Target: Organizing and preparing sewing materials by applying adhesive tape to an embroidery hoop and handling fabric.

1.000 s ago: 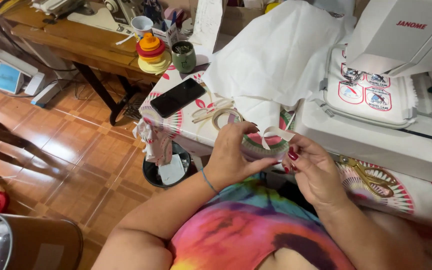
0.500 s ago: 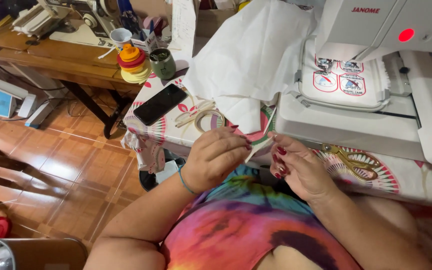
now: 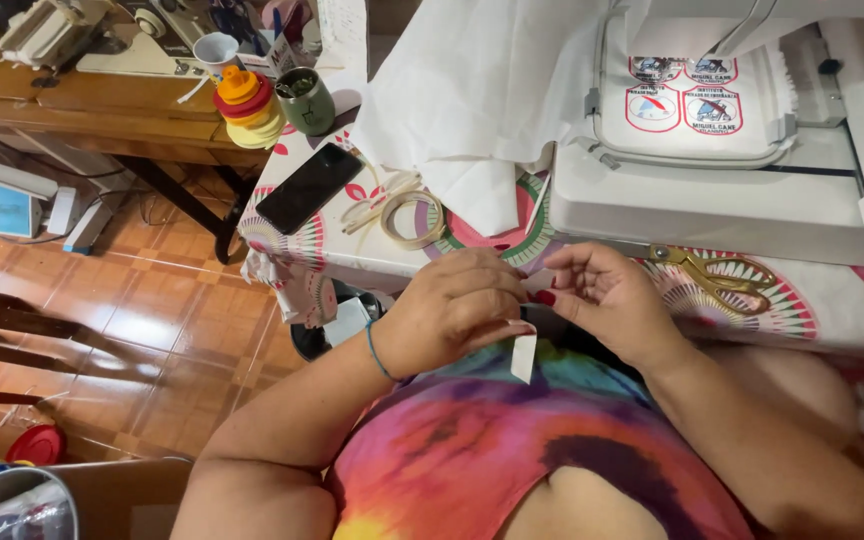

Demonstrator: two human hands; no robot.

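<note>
Here, left hand point(image 3: 457, 305) pinching white strip point(image 3: 523, 355) hanging below, right hand point(image 3: 602, 295) pinching alongside

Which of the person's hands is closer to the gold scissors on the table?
The right hand. It sits just left of the gold scissors in the picture, without touching them. The left hand is farther off, beyond the right one, pinching a small white strip.

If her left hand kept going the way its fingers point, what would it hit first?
Probably the right hand: the left hand points rightward at it, fingertips nearly meeting over a small white strip. Depth is hard to judge.
</note>
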